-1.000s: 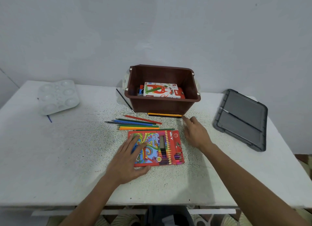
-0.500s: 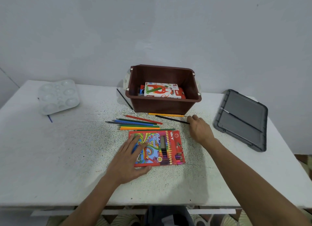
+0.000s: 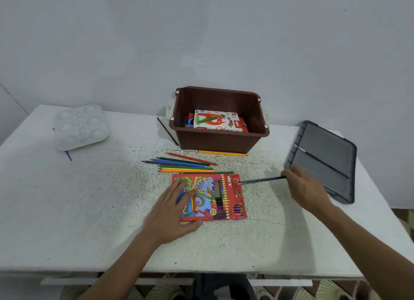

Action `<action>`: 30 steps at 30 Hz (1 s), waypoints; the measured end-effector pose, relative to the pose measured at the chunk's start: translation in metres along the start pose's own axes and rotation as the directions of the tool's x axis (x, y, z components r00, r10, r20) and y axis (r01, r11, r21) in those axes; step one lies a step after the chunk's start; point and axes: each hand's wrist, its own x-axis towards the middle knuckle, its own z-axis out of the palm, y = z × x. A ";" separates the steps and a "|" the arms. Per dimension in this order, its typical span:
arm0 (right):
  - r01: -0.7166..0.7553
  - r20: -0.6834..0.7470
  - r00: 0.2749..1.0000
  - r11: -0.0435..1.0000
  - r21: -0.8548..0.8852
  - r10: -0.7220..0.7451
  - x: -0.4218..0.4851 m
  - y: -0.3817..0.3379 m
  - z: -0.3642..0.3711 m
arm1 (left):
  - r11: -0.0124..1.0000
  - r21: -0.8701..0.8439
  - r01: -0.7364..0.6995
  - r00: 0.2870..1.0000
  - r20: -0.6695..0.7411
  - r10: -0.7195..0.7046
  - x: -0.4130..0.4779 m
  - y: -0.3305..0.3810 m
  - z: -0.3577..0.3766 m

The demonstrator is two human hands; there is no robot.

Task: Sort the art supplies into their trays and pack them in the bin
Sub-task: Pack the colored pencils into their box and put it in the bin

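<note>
My left hand rests flat on the left part of a red colour-pencil box lying in front of me. My right hand pinches a thin dark brush and holds it level just right of the box, near the grey tray. Several loose colour pencils lie in a row behind the box. A yellow pencil lies along the foot of the brown bin, which holds an oil-pastel box.
A white paint palette sits at the far left with a blue stick poking out from under it. Another thin brush lies left of the bin. The grey tray holds one thin brush. A wall stands right behind the table.
My right hand took the dark brush from beside the bin and carried it right and toward me, near the grey tray. My left hand stayed on the pencil box.
</note>
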 end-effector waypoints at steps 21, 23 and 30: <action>0.134 0.061 0.990 0.989 -0.067 -0.130 -0.015 -0.001 -0.006 | 1.000 -0.011 0.002 1.000 0.004 -0.002 0.000 0.000 0.000; 0.141 0.078 0.988 0.987 -0.073 -0.135 -0.016 -0.001 -0.005 | 1.000 -0.021 0.001 1.000 -0.001 -0.001 0.000 0.000 0.000; 0.133 0.074 0.989 0.986 -0.096 -0.126 -0.016 0.000 0.002 | 1.000 -0.030 -0.003 1.000 -0.020 0.003 0.000 0.000 0.000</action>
